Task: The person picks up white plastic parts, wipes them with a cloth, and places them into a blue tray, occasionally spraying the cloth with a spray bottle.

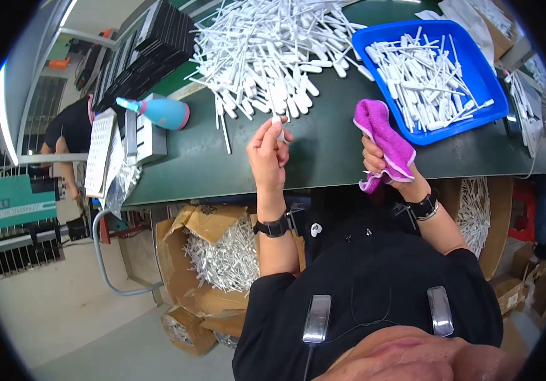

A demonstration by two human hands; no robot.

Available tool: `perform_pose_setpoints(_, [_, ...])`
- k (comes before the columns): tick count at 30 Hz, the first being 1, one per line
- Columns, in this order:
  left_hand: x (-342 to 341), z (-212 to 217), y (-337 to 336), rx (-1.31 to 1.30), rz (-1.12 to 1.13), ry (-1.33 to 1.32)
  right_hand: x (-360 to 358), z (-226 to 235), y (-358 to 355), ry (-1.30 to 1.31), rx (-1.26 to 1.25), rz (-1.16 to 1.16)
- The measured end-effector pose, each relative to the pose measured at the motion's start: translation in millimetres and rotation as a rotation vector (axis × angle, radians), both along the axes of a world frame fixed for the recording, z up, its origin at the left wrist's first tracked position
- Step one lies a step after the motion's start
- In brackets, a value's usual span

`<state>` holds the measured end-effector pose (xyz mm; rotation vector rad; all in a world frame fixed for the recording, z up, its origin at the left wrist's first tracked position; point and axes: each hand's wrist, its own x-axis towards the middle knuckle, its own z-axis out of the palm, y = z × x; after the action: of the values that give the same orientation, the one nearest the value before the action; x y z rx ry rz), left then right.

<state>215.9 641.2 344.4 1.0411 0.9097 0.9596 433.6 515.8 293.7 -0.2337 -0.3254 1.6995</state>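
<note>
A white plastic stick with a thick rounded end (278, 127) is pinched upright in the fingers of my left hand (265, 155), just above the near part of the table. My right hand (373, 156) is closed around a bunched purple cloth (384, 133) with a pale edge, which hangs down past the fingers. Beyond my left hand spreads a large heap of similar white sticks (273, 57) on the green table (206, 152). To the right of the cloth stands a blue tray (482, 76) holding many more of the sticks.
A light-blue spray bottle (165, 113) with a pink base lies at the left, near papers (100, 149) and stacked black trays (143, 54). Below the table edge, a cardboard box (174, 260) holds more white sticks. Another person (70, 133) bends down at far left.
</note>
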Motion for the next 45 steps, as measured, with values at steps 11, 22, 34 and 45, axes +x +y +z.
perform_pose_setpoints(11, [14, -1, -14, -0.037, -0.026, -0.071, -10, 34, -2, -0.089, -0.227, -0.274])
perform_pose_setpoints(22, [69, -20, -76, 0.304, -0.425, 0.227, -4, 13, 42, -0.276, -0.101, -0.345])
perform_pose_setpoints(34, [61, -2, -71, 0.057, -0.411, 0.227, -15, 19, 22, -0.538, -0.207, 0.007])
perform_pose_setpoints(45, [72, 34, -14, 0.288, -0.189, 0.165, -19, 8, 5, -0.927, 0.134, -0.274])
